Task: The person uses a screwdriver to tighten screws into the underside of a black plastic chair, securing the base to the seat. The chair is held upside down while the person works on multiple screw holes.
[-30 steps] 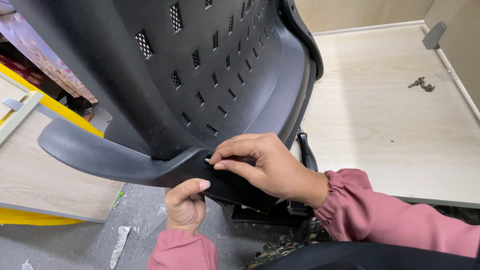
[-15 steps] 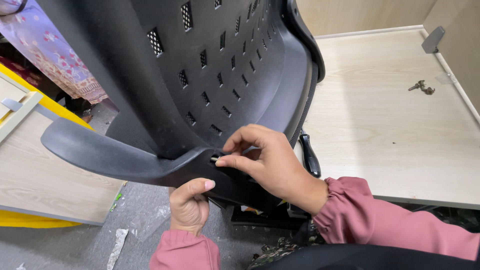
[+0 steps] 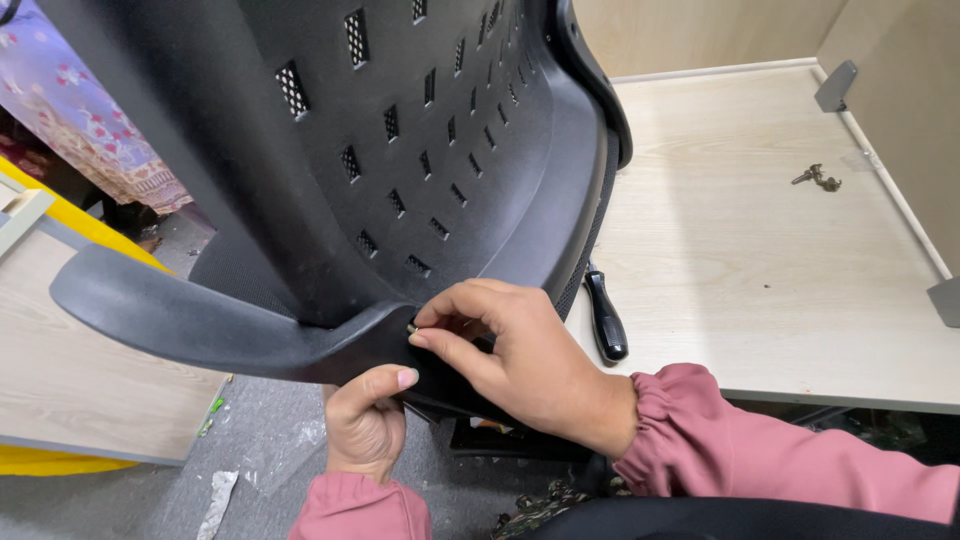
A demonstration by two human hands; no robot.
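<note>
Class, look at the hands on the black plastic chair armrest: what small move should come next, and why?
Probably keep twisting the small metal screw in with the right hand. Its fingertips pinch the screw at the joint of the black plastic armrest, the left hand braces the armrest from below, and the black-handled tool lies unused on the pale wooden table.

No package, label, sign or screen lies anywhere in my view, whether around my hands, on the pale wooden surfaces to either side, or on the grey floor below.
</note>
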